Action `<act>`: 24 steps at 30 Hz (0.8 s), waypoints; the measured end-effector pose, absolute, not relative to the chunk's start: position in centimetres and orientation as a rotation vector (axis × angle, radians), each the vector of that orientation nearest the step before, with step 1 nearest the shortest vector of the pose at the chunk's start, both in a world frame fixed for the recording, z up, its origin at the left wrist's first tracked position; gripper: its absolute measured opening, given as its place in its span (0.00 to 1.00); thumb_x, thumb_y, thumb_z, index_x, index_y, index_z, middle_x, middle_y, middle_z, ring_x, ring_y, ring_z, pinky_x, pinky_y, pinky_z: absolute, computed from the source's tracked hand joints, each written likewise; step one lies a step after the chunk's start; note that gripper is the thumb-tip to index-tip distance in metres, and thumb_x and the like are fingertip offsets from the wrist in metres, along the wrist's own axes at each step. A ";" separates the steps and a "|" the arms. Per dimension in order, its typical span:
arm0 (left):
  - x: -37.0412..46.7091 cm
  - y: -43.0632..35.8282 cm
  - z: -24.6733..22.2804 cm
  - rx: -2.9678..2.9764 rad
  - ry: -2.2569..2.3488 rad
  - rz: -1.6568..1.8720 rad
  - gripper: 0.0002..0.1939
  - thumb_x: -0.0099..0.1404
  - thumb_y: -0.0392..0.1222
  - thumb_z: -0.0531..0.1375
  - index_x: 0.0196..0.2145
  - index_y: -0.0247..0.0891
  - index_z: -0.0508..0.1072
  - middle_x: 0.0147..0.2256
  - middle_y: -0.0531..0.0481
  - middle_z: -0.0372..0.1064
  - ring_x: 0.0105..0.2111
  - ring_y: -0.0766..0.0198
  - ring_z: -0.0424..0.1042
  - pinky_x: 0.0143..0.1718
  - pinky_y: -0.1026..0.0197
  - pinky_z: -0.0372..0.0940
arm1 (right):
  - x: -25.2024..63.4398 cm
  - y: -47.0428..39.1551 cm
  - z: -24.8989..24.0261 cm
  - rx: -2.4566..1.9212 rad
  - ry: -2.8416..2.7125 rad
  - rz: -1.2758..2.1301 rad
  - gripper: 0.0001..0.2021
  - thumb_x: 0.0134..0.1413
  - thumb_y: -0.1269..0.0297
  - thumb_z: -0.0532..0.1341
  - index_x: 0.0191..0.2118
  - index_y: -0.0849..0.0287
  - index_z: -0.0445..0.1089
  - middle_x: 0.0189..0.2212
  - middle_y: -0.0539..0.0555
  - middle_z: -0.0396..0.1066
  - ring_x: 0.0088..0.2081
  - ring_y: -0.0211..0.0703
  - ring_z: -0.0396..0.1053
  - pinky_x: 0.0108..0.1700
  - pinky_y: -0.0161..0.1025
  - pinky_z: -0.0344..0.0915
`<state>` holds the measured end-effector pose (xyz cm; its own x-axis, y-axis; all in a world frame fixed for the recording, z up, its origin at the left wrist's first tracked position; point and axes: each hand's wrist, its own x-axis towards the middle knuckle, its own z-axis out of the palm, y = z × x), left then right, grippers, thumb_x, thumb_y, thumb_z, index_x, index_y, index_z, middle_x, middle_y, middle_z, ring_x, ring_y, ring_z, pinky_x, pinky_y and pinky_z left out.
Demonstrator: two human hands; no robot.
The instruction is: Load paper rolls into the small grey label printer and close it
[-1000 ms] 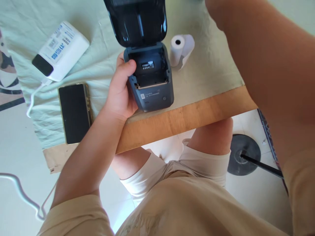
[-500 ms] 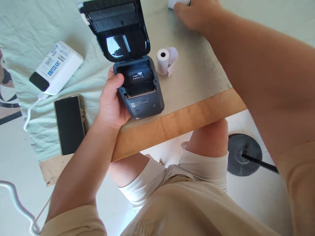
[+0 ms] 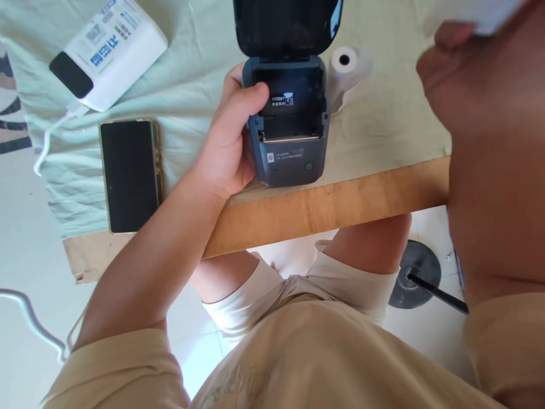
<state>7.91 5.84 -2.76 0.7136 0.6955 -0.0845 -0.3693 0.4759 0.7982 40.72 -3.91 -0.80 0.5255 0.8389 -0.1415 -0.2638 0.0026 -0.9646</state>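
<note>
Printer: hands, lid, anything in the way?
Left hand gripping printer, thumb over bay's edge. Lid up. Right hand holding blurred white item. Paper roll close on printer's right.

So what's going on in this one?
A person's left hand holds a dark blue-grey, boxy plastic device, its glossy black lid open. A white paper roll stands outside it, to its right, on pale green cloth. The right hand is at the upper right, with a blurred white thing close to it, too unclear to name.
</note>
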 end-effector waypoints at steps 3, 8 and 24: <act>8.1 5.4 -2.2 0.814 0.422 0.681 0.03 0.74 0.44 0.67 0.42 0.47 0.76 0.42 0.50 0.76 0.49 0.49 0.79 0.48 0.50 0.77 | 33.8 -9.2 -0.3 -1.202 -0.656 0.787 0.15 0.42 0.57 0.85 0.34 0.43 0.83 0.33 0.40 0.75 0.32 0.30 0.73 0.19 0.28 0.60; 8.3 3.4 -0.1 0.739 0.565 0.732 0.06 0.79 0.39 0.59 0.40 0.45 0.73 0.46 0.47 0.78 0.62 0.42 0.76 0.56 0.47 0.74 | 26.5 -11.5 -0.1 -1.250 -0.815 0.963 0.19 0.42 0.42 0.84 0.36 0.39 0.81 0.34 0.46 0.73 0.32 0.37 0.72 0.27 0.37 0.74; 8.1 4.3 -0.9 0.772 0.491 0.676 0.08 0.79 0.37 0.58 0.52 0.46 0.76 0.46 0.47 0.80 0.67 0.39 0.73 0.65 0.38 0.71 | 26.8 -7.6 2.8 -1.354 -0.838 0.820 0.16 0.53 0.60 0.76 0.48 0.43 0.81 0.47 0.41 0.79 0.68 0.47 0.78 0.48 0.24 0.79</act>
<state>8.15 4.31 -0.90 0.6867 0.7095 -0.1582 -0.3694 0.5280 0.7647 26.84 -7.61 2.78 0.4779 0.8777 0.0348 -0.0158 0.0482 -0.9987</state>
